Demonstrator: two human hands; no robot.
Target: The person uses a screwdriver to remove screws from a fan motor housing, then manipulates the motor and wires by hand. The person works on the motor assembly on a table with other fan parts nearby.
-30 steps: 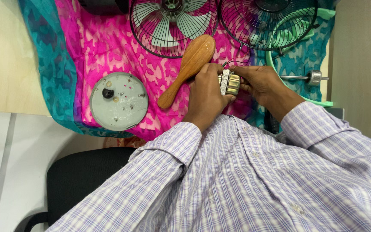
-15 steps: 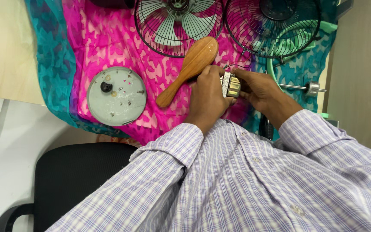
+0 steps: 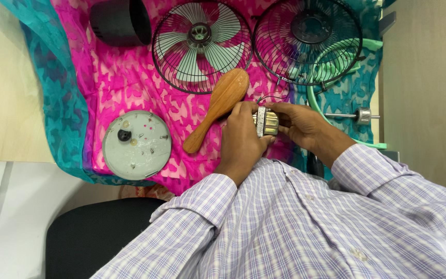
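1. Head view: my left hand [image 3: 241, 137] and right hand [image 3: 298, 124] both close around a small metal motor part [image 3: 265, 122], held between them above the pink cloth [image 3: 114, 77].
2. The wooden brush [image 3: 218, 106] lies just beside my left fingers.
3. My fingers hide most of the part; its far end cannot be made out.

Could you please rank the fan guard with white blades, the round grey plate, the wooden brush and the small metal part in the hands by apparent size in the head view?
Largest to smallest:
1. Fan guard with white blades
2. Round grey plate
3. Wooden brush, about as long as the plate is wide, but narrower
4. Small metal part, held between both hands
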